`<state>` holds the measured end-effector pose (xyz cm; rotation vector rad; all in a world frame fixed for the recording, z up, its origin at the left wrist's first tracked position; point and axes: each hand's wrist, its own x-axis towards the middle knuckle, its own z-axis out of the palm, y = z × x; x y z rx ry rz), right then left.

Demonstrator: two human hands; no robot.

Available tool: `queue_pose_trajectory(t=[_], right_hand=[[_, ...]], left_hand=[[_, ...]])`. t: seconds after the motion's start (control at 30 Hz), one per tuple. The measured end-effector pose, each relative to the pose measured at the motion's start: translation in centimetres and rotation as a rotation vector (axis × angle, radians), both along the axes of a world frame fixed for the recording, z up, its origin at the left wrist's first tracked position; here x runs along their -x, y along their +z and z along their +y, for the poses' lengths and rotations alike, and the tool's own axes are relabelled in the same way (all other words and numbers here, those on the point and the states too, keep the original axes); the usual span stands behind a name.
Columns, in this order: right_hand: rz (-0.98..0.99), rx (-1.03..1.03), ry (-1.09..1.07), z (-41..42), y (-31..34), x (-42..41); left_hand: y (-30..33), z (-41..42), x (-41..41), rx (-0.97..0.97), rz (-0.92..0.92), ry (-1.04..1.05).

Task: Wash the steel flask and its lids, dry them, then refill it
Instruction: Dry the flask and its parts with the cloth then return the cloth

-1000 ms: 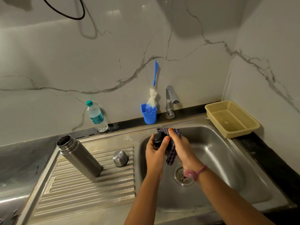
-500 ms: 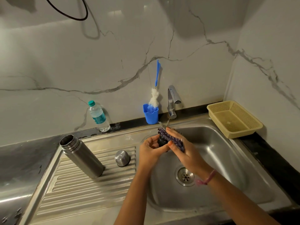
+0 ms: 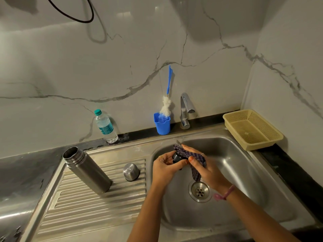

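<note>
Holding a small black inner lid (image 3: 176, 158) over the sink basin (image 3: 244, 172), the left hand (image 3: 165, 169) has its fingers and thumb curled round the piece, palm turned toward the right hand. Right hand (image 3: 205, 167) grips a checked purple cloth (image 3: 189, 155), thumb on the near side and fingers stretched across the far side, pressing the cloth against the lid; a loose tail of cloth hangs down toward the drain (image 3: 199, 190). Both forearms rise from the near edge of the basin and converge above its left half; the right wrist carries a pink band (image 3: 224, 194).

Steel flask (image 3: 87, 170) stands upright and uncapped on the ribbed drainboard (image 3: 83, 206), left of the basin. Steel cap (image 3: 131, 172) sits upside down on the same drainboard, between flask and basin, touching neither.

Behind the basin: tap (image 3: 186, 110) at the back rim, spout showing no water; blue holder (image 3: 162, 125) just left of the tap with a blue-handled bottle brush (image 3: 167, 105) standing in it; plastic water bottle (image 3: 105, 126) further left, against the marble wall. Beige perforated basket (image 3: 253, 130) rests on the counter at the basin's back right corner
</note>
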<state>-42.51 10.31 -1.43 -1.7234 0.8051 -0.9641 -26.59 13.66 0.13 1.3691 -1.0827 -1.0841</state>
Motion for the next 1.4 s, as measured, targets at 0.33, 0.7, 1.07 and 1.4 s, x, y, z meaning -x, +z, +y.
queue_pose_trajectory(t=[0.33,0.7,1.07,1.4], right_hand=[[0.212,0.255,0.073,-0.6,0.1,-0.6],[0.262,0.325,0.036,-0.8,0.3,-2.3],[-0.109,-0.035,-0.069,1.4,-0.4,-4.0],[-0.527,-0.407,-0.28,3.5,-1.4,-6.4]], left_hand=[[-0.3,-0.2,0.2,-0.032,0.09,0.024],[-0.8,0.2,-0.1,-0.07,0.105,0.051],[-0.8,1.3,-1.1,-0.083,0.262,0.073],[-1.5,3.3,-1.7,-0.078,0.495,0.042]])
